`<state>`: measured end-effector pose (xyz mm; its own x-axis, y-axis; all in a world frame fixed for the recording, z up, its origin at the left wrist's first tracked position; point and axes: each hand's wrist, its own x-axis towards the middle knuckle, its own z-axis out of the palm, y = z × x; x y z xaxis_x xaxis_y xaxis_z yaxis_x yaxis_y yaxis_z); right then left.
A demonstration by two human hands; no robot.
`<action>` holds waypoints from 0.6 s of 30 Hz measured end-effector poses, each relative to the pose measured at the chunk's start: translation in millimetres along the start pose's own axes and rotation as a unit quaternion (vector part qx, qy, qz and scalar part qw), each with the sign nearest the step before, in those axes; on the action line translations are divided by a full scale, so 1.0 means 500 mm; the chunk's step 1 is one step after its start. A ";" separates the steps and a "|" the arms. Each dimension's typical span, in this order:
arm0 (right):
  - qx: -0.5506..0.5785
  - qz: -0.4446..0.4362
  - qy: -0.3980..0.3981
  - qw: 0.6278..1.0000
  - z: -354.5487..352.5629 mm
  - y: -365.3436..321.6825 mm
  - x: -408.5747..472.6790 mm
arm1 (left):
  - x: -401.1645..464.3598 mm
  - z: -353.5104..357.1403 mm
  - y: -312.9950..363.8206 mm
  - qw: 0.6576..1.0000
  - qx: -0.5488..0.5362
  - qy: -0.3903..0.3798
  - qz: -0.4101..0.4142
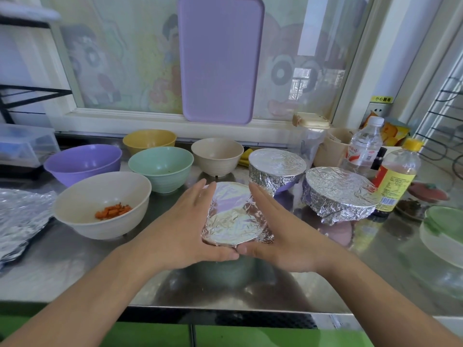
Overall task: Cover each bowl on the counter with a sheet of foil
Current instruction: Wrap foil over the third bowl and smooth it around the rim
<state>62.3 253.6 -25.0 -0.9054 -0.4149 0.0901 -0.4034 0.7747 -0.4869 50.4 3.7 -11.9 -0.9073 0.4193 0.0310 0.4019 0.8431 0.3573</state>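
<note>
A foil-covered bowl [231,216] stands at the counter's middle, between my hands. My left hand [180,226] presses flat against its left side with straight fingers, and my right hand [278,226] presses the right side likewise; my thumbs meet at its near rim. Two more foil-covered bowls sit to the right, one [276,166] behind and one [338,191] farther right. Uncovered bowls stand to the left and behind: a white one with orange pieces [100,204], a purple one [82,162], a green one [161,169], a yellow one [149,140] and a beige one [216,155].
Loose foil [20,216] lies at the left edge. A water bottle [363,146], a yellow-capped sauce bottle [397,176] and a green-lidded glass dish [443,231] crowd the right. A purple tray [220,58] leans on the window behind. The steel counter [75,271] ends near me.
</note>
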 end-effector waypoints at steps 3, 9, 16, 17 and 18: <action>-0.005 -0.006 0.023 1.000 0.009 -0.002 -0.002 | -0.003 0.001 0.001 1.000 0.014 -0.013 0.002; -0.025 -0.002 0.034 0.999 0.019 -0.003 0.002 | -0.005 -0.017 0.013 0.998 -0.040 -0.029 -0.032; 0.053 0.028 -0.062 0.996 -0.034 -0.019 -0.024 | -0.002 -0.008 0.045 0.998 -0.017 0.001 -0.066; 0.091 0.034 -0.059 0.994 -0.049 -0.020 -0.024 | -0.003 -0.016 0.045 0.998 -0.012 -0.009 -0.062; 0.120 0.040 -0.038 0.991 -0.058 -0.017 -0.018 | -0.002 -0.023 0.046 0.999 -0.009 -0.015 -0.050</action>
<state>70.0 264.6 3.3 -0.9165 -0.3996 -0.0186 -0.2802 0.6744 -0.6831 59.2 18.8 7.0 -0.9388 0.3428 -0.0332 0.3064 0.8754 0.3740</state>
